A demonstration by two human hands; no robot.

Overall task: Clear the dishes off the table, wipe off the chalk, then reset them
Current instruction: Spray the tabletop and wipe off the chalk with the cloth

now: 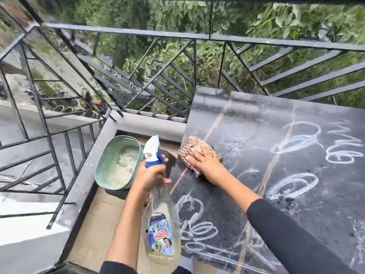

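A dark table (256, 119) fills the right side, its top covered with white chalk loops and scribbles (294, 186). My right hand (207, 164) presses flat on a brownish ribbed cloth (189, 153) at the table's left edge. My left hand (152, 175) grips the neck of a clear spray bottle (162, 234) with a white and blue trigger head, held just off the table's left side. No dishes are on the table.
A teal perforated basket (110, 155) sits on a dark stool left of the table, something pale inside it. A black metal railing (177, 34) rings the balcony behind and to the left. Bare concrete floor (94, 224) lies below the bottle.
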